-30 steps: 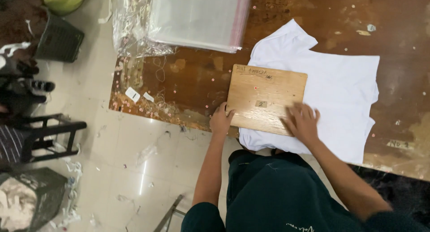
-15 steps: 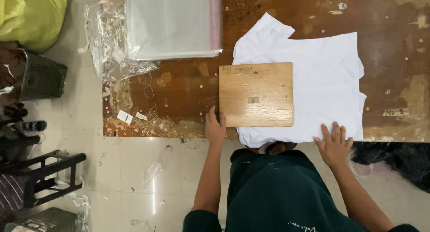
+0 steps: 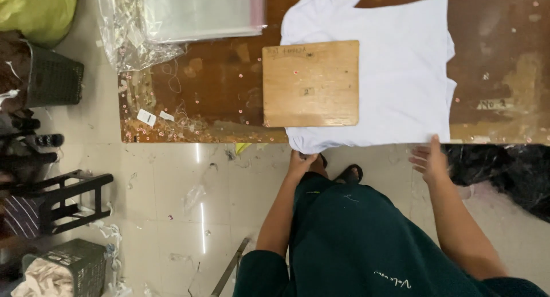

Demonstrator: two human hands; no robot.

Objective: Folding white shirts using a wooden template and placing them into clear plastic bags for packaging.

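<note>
Folding a white T-shirt [image 3: 395, 73] around a wooden board [image 3: 311, 83] appears to be the step in hand, judging from the layout. The shirt lies flat on the worn brown table [image 3: 217, 90] in the upper centre and upper right of the frame, its lower hem reaching the near table edge. The board rests on the left part of the shirt, square to the table edge, and overhangs the cloth on its left side. Your left hand [image 3: 301, 161] sits just below the near edge, at the lower left corner of the hem; the fingers curl toward the cloth, but whether they pinch it cannot be told from this view. Your right hand [image 3: 429, 159] is open, fingers spread, fingertips at the hem near its lower right corner, holding nothing. As a judgement, the next move calls for taking the uncovered right portion of the shirt and laying it over the board, keeping the board still so the fold line stays straight. Outward from the work, a stack of clear plastic bags [image 3: 195, 13] lies at the upper left of the table, with loose threads and small paper tags [image 3: 146, 117] near the left table edge. A dark basket [image 3: 54, 79] and a black stool [image 3: 69, 196] stand on the tiled floor [image 3: 172, 205] at the left of the frame.
</note>
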